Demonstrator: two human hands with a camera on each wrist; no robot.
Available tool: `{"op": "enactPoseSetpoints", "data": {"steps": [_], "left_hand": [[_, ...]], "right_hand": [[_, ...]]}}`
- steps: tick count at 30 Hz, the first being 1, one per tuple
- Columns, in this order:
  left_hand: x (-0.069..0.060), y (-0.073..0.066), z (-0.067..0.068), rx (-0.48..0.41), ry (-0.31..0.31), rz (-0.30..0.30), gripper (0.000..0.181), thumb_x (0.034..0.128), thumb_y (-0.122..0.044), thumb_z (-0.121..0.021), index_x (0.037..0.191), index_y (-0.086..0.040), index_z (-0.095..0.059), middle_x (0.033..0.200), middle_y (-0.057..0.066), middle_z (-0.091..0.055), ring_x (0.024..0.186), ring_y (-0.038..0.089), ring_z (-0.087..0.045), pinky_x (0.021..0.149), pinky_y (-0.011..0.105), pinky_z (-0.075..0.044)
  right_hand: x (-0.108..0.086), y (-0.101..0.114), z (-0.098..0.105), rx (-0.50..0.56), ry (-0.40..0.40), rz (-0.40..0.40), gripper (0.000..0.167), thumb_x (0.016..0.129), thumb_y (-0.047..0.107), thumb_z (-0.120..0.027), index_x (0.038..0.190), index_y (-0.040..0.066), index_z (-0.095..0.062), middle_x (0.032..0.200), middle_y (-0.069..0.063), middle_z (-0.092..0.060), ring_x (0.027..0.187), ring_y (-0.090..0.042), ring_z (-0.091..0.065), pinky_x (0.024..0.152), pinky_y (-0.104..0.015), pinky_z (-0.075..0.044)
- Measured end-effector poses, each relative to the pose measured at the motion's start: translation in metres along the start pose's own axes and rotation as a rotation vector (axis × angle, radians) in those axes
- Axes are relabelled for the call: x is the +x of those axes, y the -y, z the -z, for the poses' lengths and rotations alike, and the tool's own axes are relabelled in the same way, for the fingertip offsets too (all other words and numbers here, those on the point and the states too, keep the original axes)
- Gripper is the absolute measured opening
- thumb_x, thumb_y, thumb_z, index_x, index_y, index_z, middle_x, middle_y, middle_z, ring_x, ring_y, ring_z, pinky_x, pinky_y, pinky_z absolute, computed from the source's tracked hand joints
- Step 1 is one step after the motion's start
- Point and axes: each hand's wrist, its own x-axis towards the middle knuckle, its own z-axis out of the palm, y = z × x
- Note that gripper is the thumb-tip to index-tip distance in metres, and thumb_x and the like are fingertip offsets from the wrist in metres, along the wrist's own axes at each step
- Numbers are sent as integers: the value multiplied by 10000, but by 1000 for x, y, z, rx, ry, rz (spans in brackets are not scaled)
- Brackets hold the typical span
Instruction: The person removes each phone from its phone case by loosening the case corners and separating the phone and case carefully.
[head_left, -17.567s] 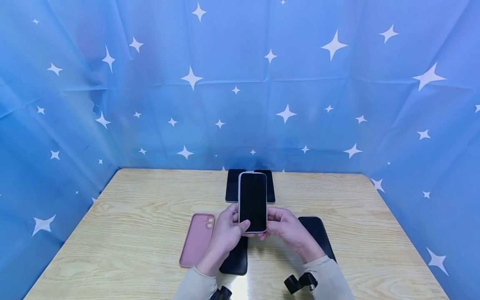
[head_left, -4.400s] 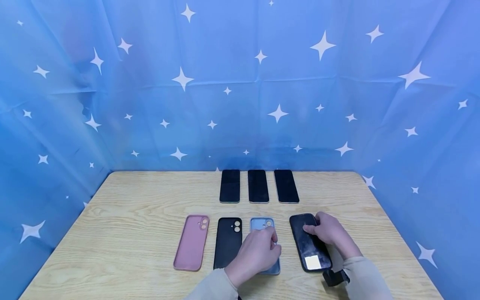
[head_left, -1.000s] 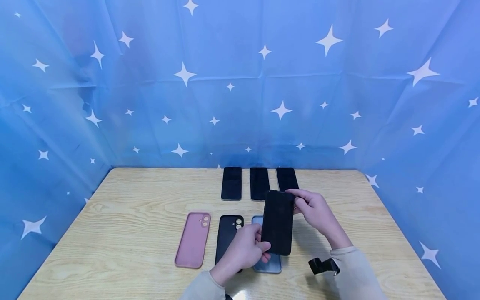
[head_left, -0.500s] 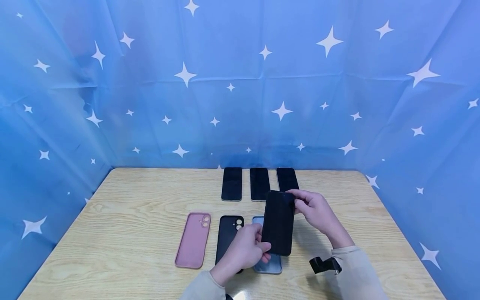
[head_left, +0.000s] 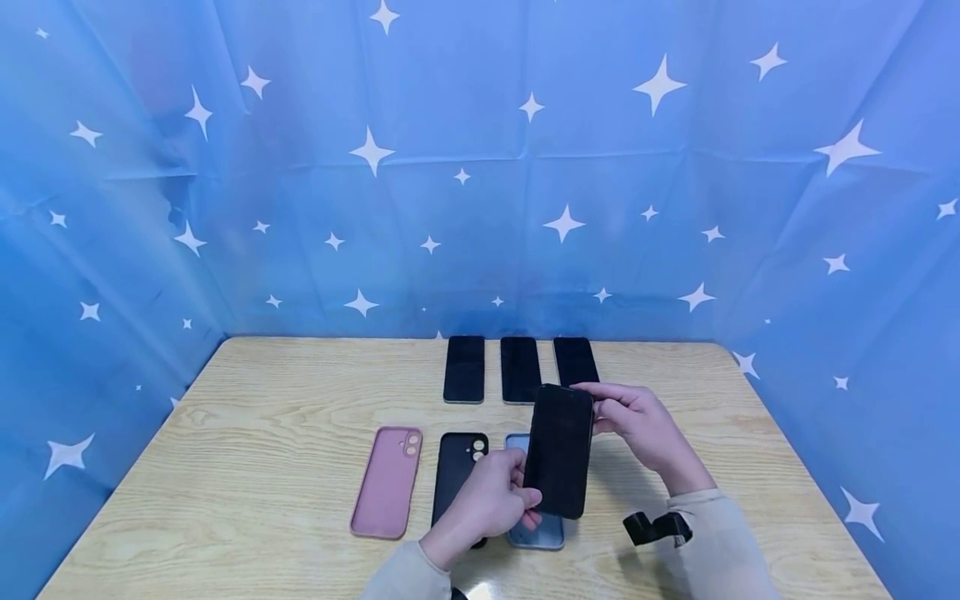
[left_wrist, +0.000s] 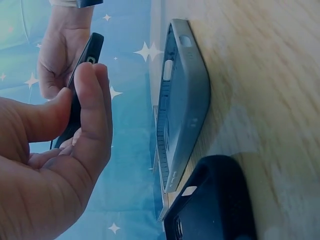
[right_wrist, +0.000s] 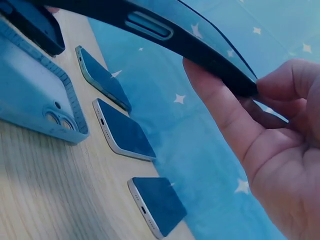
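Note:
A phone in a black case (head_left: 558,450) is tilted up above the table, its dark screen facing me. My left hand (head_left: 483,500) pinches its lower left corner, thumb on the front. At the upper right corner, my right hand (head_left: 641,425) grips the case edge between thumb and fingers. A side cutout in the black case (right_wrist: 150,25) shows in the right wrist view. Under the phone lies an empty light blue case (head_left: 536,535), partly hidden. Beside it is an empty black case (head_left: 452,471), partly covered by the left hand.
A pink case (head_left: 387,483) lies further left. Along the table's back edge are three bare phones, screens up: a left phone (head_left: 464,371), a middle phone (head_left: 519,371) and a right phone (head_left: 575,358). A blue starred curtain (head_left: 480,208) stands behind.
At 4.4 s ago the black-cased phone lay on the table at right; now both hands hold it up. Over the last second it has shifted only slightly right and down.

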Motion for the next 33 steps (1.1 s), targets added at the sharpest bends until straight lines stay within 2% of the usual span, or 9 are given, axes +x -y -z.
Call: {"op": "enactPoseSetpoints", "data": {"steps": [4,7,12,14,17,22,25,29,33], "left_hand": [[0,-1,0,5,2,-10,197,905,139,-667,839,-20,-569,667,84,-659,574,321,-725,539,314,-613],[0,-2,1,-2,5,-20,194,901,149,-661,849,-21,-583,674,90,-667,577,327,-724,536,317,-613],[-1,-3,3,-40,15,-5,201,910,145,-660,832,-10,-559,689,103,-676,605,351,-735,569,352,-629],[-1,-3,4,-63,8,12,217,914,139,-664,816,-10,-540,679,112,-675,612,349,-739,594,363,-637],[-1,-1,6,-87,-13,29,249,921,125,-669,795,-19,-508,655,126,-668,614,335,-744,635,374,-645],[1,0,8,-86,-38,28,237,931,98,-678,805,-11,-510,651,139,-665,624,332,-748,687,372,-648],[2,1,8,-93,-48,23,146,934,97,-673,872,4,-580,676,142,-681,632,343,-746,667,378,-647],[5,1,9,-107,-66,19,101,934,89,-678,918,7,-622,693,154,-702,627,347,-743,633,372,-644],[6,0,10,-113,-82,3,113,933,87,-681,888,17,-605,694,166,-708,624,342,-743,618,359,-642]], "right_hand": [[1,-6,1,222,18,31,459,985,-112,-375,1281,16,-702,1143,1,-758,962,-130,-738,814,-305,-633],[3,-10,2,395,56,63,596,942,-171,-345,1158,182,-774,1158,10,-756,990,-112,-736,835,-278,-624],[6,-13,3,508,144,73,640,942,-180,-275,1207,144,-759,1174,-35,-757,999,-130,-742,845,-290,-625],[7,-14,2,506,153,63,590,999,-146,-293,1244,144,-744,1187,-38,-755,1014,-136,-741,852,-298,-624],[8,-14,-1,444,115,37,446,1079,-34,-386,1263,182,-731,1178,-4,-757,1019,-124,-737,852,-290,-622],[7,-11,-9,355,26,10,297,1091,71,-492,1250,193,-712,1129,50,-757,985,-93,-724,829,-250,-614],[5,-9,-13,315,-4,-2,289,1091,71,-489,1324,69,-660,1098,63,-756,957,-83,-716,814,-242,-612],[3,-7,-18,238,-17,-33,392,1091,67,-477,1389,-187,-498,1052,73,-749,916,-78,-707,799,-234,-612],[2,-6,-21,168,-15,-75,447,1092,73,-468,1390,-257,-417,1040,74,-733,914,-78,-697,805,-233,-611]]}}
